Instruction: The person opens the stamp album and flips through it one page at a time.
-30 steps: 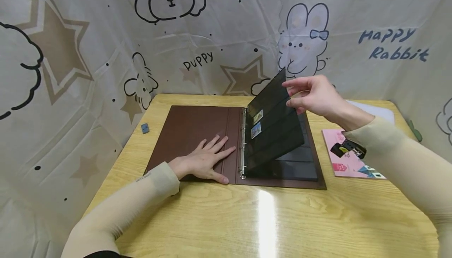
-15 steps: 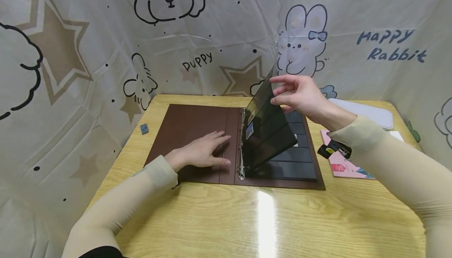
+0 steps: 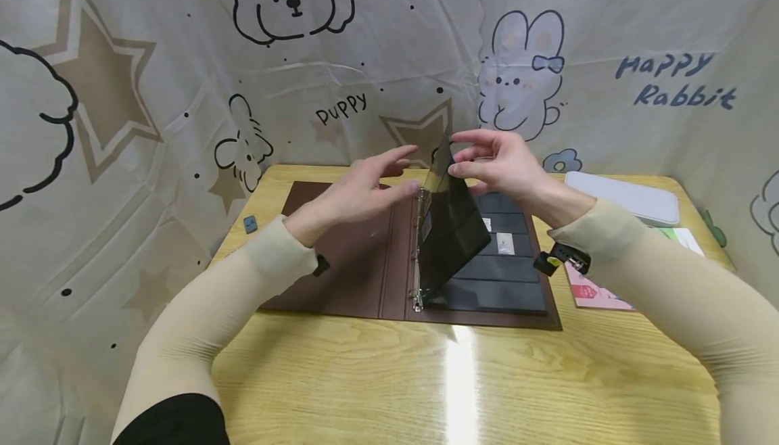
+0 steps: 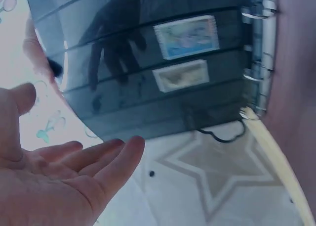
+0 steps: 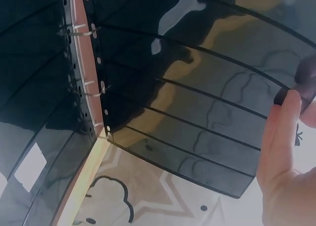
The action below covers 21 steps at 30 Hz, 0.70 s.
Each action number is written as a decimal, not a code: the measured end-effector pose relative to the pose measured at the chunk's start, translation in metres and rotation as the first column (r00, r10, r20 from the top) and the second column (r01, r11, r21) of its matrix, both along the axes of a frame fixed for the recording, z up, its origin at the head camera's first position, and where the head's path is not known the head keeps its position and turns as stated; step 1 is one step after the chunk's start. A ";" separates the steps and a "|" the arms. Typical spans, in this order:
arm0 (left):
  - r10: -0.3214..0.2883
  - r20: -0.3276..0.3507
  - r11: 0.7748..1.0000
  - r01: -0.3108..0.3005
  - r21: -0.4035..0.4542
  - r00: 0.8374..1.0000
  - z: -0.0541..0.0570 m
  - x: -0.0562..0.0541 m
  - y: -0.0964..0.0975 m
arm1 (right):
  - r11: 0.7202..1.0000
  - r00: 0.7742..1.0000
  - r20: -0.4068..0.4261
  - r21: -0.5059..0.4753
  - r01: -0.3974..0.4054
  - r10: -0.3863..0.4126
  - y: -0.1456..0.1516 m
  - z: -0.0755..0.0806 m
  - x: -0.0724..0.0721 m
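A brown ring binder [image 3: 347, 262] lies spread on the table, its metal rings [image 3: 417, 296] along the spine. One black stock page [image 3: 453, 235] stands almost upright on the rings. My right hand [image 3: 502, 164] pinches that page's outer edge between thumb and fingers. On the other side, my left hand [image 3: 359, 195] hovers over the brown cover with fingers extended, apart from the page in the left wrist view. Two postage stamps, a blue one [image 4: 186, 37] and a paler one [image 4: 181, 76], sit in the page's strips. Under it, another black page holds a whitish stamp [image 3: 505, 243].
A small blue-grey block [image 3: 250, 224] is at the table's left edge. To the right lie a pink booklet [image 3: 599, 289] and a white rounded case [image 3: 622, 198]. A printed curtain [image 3: 341, 39] hangs behind the table [image 3: 377, 377].
My right hand has swung the page leftward, from leaning right to nearly upright, uncovering stamps on the page below. My left hand has lifted off the brown cover and moved up toward the page.
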<state>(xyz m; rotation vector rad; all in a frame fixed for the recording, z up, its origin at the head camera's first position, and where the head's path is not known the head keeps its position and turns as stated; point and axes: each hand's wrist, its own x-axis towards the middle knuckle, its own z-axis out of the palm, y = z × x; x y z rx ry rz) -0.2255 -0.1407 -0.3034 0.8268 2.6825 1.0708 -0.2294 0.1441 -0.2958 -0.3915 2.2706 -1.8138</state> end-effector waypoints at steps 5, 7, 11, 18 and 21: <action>-0.015 0.009 1.000 0.015 -0.002 1.000 0.014 -0.004 0.017 | 1.000 1.000 -0.005 -0.020 -0.001 0.001 -0.005 -0.003 0.001; -0.018 0.012 1.000 0.018 -0.009 1.000 0.017 -0.004 0.020 | 0.999 1.000 -0.014 -0.031 -0.012 0.012 -0.007 -0.004 0.001; -0.014 0.025 1.000 0.014 0.007 1.000 0.019 -0.002 0.023 | 0.996 0.998 -0.013 -0.072 -0.054 0.054 -0.012 -0.008 0.001; 0.005 0.031 1.000 -0.005 0.023 0.999 0.021 -0.001 0.022 | 0.986 0.989 -0.018 -0.076 -0.148 0.147 -0.016 -0.013 0.002; 0.020 0.026 0.999 -0.021 0.025 0.999 0.023 -0.001 0.021 | 0.980 0.982 -0.027 -0.073 -0.187 0.185 -0.016 -0.015 0.002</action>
